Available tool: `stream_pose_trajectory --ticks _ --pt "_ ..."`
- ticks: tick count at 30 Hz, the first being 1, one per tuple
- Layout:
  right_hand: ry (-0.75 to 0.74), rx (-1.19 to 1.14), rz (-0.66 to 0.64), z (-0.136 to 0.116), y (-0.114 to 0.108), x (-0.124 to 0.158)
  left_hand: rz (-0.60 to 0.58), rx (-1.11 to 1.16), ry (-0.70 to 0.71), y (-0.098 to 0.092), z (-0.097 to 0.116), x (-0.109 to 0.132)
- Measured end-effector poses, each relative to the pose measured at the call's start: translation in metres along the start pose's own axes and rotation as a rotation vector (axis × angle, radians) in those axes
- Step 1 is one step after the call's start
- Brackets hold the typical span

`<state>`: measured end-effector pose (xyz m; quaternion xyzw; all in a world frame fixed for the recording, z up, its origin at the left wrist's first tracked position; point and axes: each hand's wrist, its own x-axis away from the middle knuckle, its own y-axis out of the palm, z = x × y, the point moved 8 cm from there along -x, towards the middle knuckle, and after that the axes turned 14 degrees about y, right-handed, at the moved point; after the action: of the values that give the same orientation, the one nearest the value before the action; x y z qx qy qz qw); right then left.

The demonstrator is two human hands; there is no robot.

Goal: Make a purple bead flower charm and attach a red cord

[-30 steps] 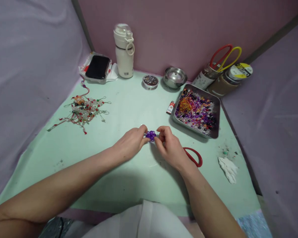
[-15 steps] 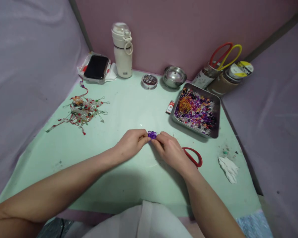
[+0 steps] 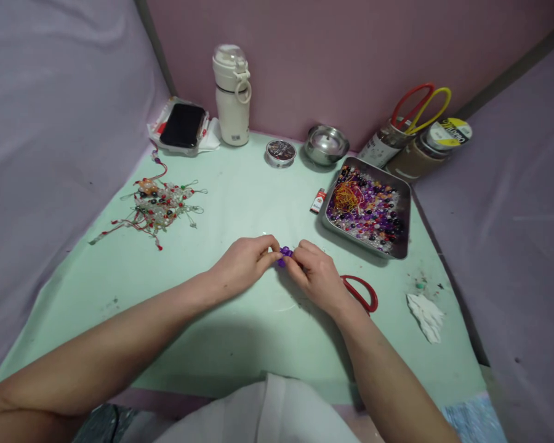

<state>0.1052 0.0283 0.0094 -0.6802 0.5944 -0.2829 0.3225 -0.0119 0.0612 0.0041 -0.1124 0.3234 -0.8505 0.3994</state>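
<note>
Pinching small, glossy purple bead cluster (image 3: 285, 253) between left hand (image 3: 244, 266) and right hand (image 3: 317, 278), left of bead tray (image 3: 402, 221).

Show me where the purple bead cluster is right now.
In the head view, the purple bead cluster is at mid-table, pinched between the left hand and the right hand, left of the metal bead tray.

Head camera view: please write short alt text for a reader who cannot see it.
The left hand and right hand pinch a purple bead cluster over a green table. A metal tray of mixed beads lies to the right.
</note>
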Motion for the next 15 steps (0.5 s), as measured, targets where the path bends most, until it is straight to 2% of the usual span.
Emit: stream_pose_trajectory --ticks 4,9,15 --pt "0.047 0.012 -0.096 0.004 0.005 -0.001 -0.076 -0.021 -0.019 0.004 -0.007 -0.001" --pt "0.082 0.017 -0.128 0.008 0.001 0.0 -0.061 0.013 -0.051 0.007 -0.013 0.001" --pt "0.097 0.018 -0.122 0.012 -0.005 0.002 -0.055 0.025 -0.025 0.011 -0.006 0.001"
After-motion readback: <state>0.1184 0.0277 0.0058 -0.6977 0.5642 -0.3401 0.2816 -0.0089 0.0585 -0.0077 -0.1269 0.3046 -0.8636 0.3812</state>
